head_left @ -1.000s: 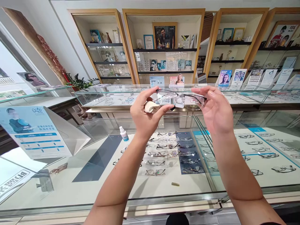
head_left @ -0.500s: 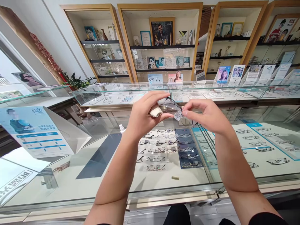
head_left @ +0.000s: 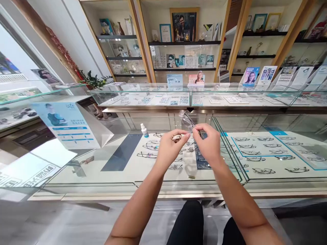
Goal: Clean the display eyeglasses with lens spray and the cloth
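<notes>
A pair of eyeglasses (head_left: 188, 119) with a thin dark frame is raised above the glass counter, one clear lens tilted up past the fingers. My right hand (head_left: 207, 140) pinches the frame between thumb and fingers. Thumb and fingertips of my left hand (head_left: 171, 144) meet at the same frame, close to the right fingertips. Both hands hide much of the glasses, including the lower lens. Rows of other eyeglasses (head_left: 175, 167) lie below the hands. A small white spray bottle (head_left: 144, 131) stands left of my left hand.
The glass counter (head_left: 112, 184) spans the front, with a small gold-coloured piece (head_left: 191, 177) near its front edge. A blue-and-white sign (head_left: 70, 127) stands at left. More eyeglasses (head_left: 264, 170) fill the right case. Behind runs another display case (head_left: 153, 98).
Both hands have moved lower, turning the eyeglasses more upright. The white rolled item seen in my left hand is out of sight. My view has tilted down, showing more floor and the whole spray bottle.
</notes>
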The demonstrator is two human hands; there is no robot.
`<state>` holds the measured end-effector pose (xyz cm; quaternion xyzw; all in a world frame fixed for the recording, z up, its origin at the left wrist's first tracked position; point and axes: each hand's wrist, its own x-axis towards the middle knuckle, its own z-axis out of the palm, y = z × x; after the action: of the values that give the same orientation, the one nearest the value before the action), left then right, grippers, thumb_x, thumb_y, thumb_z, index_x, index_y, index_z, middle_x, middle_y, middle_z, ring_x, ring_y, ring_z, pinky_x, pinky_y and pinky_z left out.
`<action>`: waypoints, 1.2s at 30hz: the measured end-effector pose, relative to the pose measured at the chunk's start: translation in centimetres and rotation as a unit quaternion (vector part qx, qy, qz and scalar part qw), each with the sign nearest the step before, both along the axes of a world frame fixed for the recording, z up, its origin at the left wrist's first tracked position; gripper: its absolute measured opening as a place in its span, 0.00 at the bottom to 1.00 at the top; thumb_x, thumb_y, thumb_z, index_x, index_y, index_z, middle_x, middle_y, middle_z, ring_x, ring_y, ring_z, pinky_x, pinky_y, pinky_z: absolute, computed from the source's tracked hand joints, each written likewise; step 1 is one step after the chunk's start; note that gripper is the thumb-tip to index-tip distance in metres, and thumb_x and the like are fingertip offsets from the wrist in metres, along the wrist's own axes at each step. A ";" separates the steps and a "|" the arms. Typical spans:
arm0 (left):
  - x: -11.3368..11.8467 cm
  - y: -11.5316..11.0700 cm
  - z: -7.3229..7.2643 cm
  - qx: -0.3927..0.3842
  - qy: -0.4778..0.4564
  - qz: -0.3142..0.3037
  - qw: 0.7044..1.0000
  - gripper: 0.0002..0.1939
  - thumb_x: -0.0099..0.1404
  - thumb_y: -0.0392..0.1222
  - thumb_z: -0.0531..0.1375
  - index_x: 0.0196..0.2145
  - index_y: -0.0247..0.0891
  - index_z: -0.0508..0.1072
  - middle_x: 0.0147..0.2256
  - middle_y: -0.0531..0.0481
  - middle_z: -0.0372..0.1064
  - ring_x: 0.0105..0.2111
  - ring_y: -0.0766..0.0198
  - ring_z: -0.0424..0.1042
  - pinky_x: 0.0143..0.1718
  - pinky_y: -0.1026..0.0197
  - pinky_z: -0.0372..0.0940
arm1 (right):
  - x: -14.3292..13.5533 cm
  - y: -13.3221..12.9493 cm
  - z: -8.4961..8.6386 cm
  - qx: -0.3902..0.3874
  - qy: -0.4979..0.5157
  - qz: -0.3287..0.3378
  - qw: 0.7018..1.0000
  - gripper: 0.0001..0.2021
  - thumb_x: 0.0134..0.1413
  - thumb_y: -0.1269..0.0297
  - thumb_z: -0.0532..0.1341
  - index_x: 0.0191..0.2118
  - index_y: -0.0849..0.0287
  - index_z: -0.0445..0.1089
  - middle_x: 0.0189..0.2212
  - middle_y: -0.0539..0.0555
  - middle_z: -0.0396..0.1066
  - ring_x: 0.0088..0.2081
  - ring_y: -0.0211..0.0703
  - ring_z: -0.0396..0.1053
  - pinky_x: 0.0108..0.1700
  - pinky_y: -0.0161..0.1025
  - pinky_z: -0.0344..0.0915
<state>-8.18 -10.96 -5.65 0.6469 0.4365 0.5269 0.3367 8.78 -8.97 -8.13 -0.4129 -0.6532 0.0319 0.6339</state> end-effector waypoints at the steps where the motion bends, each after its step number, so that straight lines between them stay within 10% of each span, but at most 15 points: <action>1: 0.0 -0.4 -0.9 -0.029 -0.016 0.000 0.999 0.16 0.65 0.56 0.72 0.38 0.40 0.86 0.34 0.48 0.81 0.25 0.66 0.67 0.25 0.62 0.61 | -0.7 -0.5 -1.2 0.017 -0.016 -0.026 0.999 0.06 0.67 0.66 0.64 0.36 0.54 0.77 0.38 0.55 0.84 0.43 0.49 0.81 0.48 0.45 0.73; 7: -0.5 -2.4 -4.9 -0.166 -0.098 0.013 0.981 0.21 0.56 0.60 0.76 0.36 0.39 0.86 0.27 0.49 0.75 0.30 0.61 0.71 0.32 0.61 0.67 | -3.2 -3.8 -6.6 0.062 -0.121 -0.096 0.986 0.06 0.71 0.68 0.63 0.40 0.55 0.77 0.40 0.56 0.85 0.45 0.50 0.82 0.51 0.46 0.71; 13: -1.7 -2.9 -5.6 -0.168 -0.072 0.021 0.983 0.22 0.56 0.60 0.75 0.33 0.38 0.83 0.23 0.52 0.71 0.24 0.65 0.66 0.29 0.61 0.66 | -2.9 -6.0 -6.9 0.034 -0.164 -0.051 0.985 0.05 0.68 0.66 0.64 0.37 0.54 0.74 0.39 0.55 0.83 0.41 0.48 0.78 0.46 0.44 0.67; 17: -4.0 -1.1 -3.5 -0.141 0.095 0.001 0.985 0.19 0.64 0.60 0.69 0.37 0.40 0.83 0.20 0.55 0.68 0.17 0.67 0.56 0.20 0.61 0.55 | 1.0 -2.0 -4.8 -0.059 -0.099 -0.044 0.992 0.23 0.68 0.55 0.63 0.23 0.51 0.54 0.22 0.48 0.62 0.26 0.41 0.57 0.32 0.42 0.53; 21: -4.8 2.2 -1.4 -0.032 0.330 -0.061 0.941 0.11 0.68 0.49 0.65 0.34 0.41 0.84 0.35 0.49 0.82 0.31 0.59 0.75 0.32 0.59 0.63 | 5.4 5.7 -5.0 -0.189 -0.071 -0.071 0.977 0.31 0.70 0.52 0.58 0.20 0.51 0.40 0.18 0.44 0.37 0.25 0.37 0.38 0.31 0.45 0.41; 28: -1.6 5.4 -3.5 -0.021 0.587 -0.133 0.799 0.12 0.65 0.37 0.64 0.41 0.44 0.88 0.42 0.45 0.86 0.46 0.50 0.81 0.41 0.58 0.67 | 8.7 10.7 -9.8 -0.279 0.022 -0.041 0.959 0.30 0.69 0.48 0.59 0.20 0.51 0.43 0.19 0.44 0.38 0.26 0.38 0.39 0.31 0.45 0.41; 36: 0.3 6.4 -5.6 -0.021 0.642 -0.145 0.752 0.11 0.69 0.39 0.65 0.45 0.43 0.87 0.44 0.42 0.85 0.50 0.47 0.82 0.43 0.57 0.68 | 8.5 10.9 -10.1 -0.286 0.017 -0.031 0.957 0.31 0.67 0.44 0.60 0.21 0.52 0.44 0.20 0.44 0.39 0.27 0.37 0.40 0.31 0.44 0.42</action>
<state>-7.89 -4.59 -11.21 0.8814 0.4619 -0.0767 0.0627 17.32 1.93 -18.22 -0.5964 -0.5926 0.2055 0.5010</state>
